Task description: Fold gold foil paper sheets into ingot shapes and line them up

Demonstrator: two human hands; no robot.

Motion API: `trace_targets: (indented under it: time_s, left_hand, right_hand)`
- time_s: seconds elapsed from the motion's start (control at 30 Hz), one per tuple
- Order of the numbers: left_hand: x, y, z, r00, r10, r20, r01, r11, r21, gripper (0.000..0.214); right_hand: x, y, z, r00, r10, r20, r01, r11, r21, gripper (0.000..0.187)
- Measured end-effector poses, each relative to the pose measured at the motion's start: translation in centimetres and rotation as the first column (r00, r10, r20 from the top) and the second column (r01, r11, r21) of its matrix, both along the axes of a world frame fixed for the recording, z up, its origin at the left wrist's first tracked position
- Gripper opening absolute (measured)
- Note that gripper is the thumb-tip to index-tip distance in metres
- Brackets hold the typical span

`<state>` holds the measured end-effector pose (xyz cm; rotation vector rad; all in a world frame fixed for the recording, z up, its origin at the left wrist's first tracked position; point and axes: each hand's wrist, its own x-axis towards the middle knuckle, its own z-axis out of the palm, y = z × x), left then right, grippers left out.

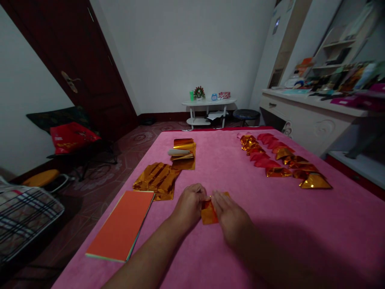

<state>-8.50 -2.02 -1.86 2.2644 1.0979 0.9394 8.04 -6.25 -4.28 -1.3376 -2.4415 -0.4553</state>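
On the pink-covered table a small piece of gold foil paper (209,213) lies between my two hands, partly folded. My left hand (190,204) is closed, its thumb and fingers pinching the paper's left upper edge. Stretched fingers of my right hand (230,214) lie flat over the paper's right side; its thumb is hidden. Left of my hands is a stack of creased gold foil sheets (158,178). Nearer to me sits a pile of orange-topped paper (123,224). Farther back, a greyish rod-like object (179,152) rests on more gold foil (188,163).
Rows of folded red and gold foil pieces (269,163) stand on the table's right side. Beyond the pink table (216,154) are a small white table (207,102) and a dark stool (246,115). A cluttered white desk (313,108) is at right, a chair with a red bag (72,137) at left.
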Motion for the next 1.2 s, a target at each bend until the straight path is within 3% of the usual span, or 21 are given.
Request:
trace_targets:
  time_s: [0.13,0.27,0.33,0.4,0.47,0.53,0.63,0.83,1.03,1.2]
  left_hand:
    - [-0.2,0.1,0.4,0.997,0.054,-0.058,-0.056,0.998,-0.021,0.024]
    - [0.6,-0.8,2.9,0.95,0.132,-0.285,-0.133,0.991,0.015,0.024]
    - [1.7,-2.1,4.1,0.915,0.116,-0.385,-0.109,0.993,0.041,0.019]
    - [3.0,-3.8,4.5,0.919,0.043,-0.392,-0.027,0.999,0.046,0.03]
    - [4.2,-5.2,4.1,0.912,-0.021,-0.409,0.036,0.999,0.029,0.051]
    - [4.9,-6.0,3.4,0.892,-0.046,-0.449,0.047,0.999,-0.009,0.059]
    - [4.6,-6.4,2.6,0.859,-0.031,-0.512,0.014,0.999,-0.037,0.064]
    - [2.3,-6.3,2.9,0.755,0.087,-0.65,-0.15,0.988,-0.041,0.084]
    - [1.5,-6.5,1.9,0.773,0.142,-0.618,-0.163,0.986,0.023,0.082]
    - [1.4,-6.4,1.2,0.794,0.131,-0.594,-0.138,0.99,0.034,0.073]
  right_hand:
    - [3.1,0.0,0.8,0.997,-0.056,0.054,0.053,0.997,0.058,0.048]
    - [3.9,0.4,1.0,0.993,-0.077,0.091,0.071,0.995,0.073,0.042]
    - [3.5,0.6,0.7,0.991,-0.09,0.1,0.081,0.993,0.091,0.037]
    - [3.1,0.7,0.4,0.991,-0.099,0.092,0.089,0.99,0.11,0.035]
    - [3.0,0.5,0.5,0.993,-0.096,0.068,0.087,0.989,0.123,0.035]
    - [3.0,0.3,0.9,0.996,-0.083,0.042,0.077,0.988,0.131,0.035]
    - [3.2,0.1,1.2,0.997,-0.073,0.031,0.068,0.988,0.141,0.035]
    - [3.7,0.0,1.1,0.996,-0.065,0.067,0.059,0.994,0.088,0.038]
    - [2.9,0.6,3.5,0.998,-0.049,0.032,0.053,0.99,-0.133,0.039]
    - [-1.0,-0.3,3.7,0.992,0.068,-0.108,-0.084,0.984,-0.158,0.048]
